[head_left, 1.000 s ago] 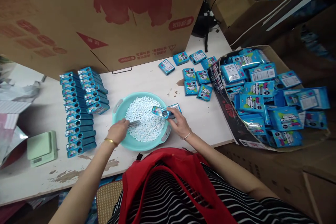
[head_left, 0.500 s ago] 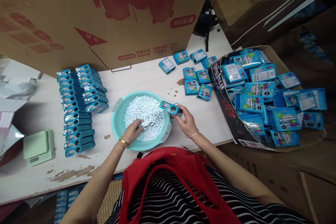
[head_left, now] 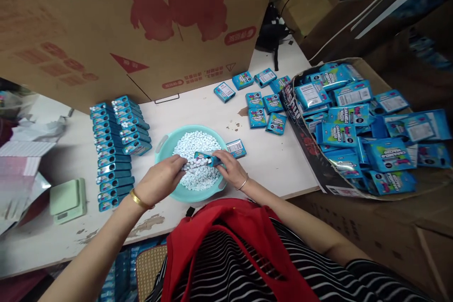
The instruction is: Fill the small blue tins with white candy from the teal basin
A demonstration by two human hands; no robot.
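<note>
My right hand [head_left: 230,168] grips a small blue candy box [head_left: 202,155], holding it tilted over a turquoise basin [head_left: 163,156]. Small white candies [head_left: 196,140] fill much of the basin. Fingers closed, my left hand [head_left: 164,177] pinches what looks like a small scoop [head_left: 194,165] heaped with candies. The scoop's end is at the candy box's opening, and its handle is hidden by my fingers. Another blue packet [head_left: 236,148] lies on the table just beyond my right hand, by the basin's rim.
Two rows of blue boxes [head_left: 113,165] stand at the left, beside a pale green scale [head_left: 68,200]. Several blue packets [head_left: 256,117] lie at the right. A carton [head_left: 300,137] heaped with packets flanks the table. A large cardboard box [head_left: 198,56] walls off the back.
My left hand has risen from the candies, bringing a heap up to the candy box. My right hand has moved left with the box over the basin. The view has shifted slightly.
</note>
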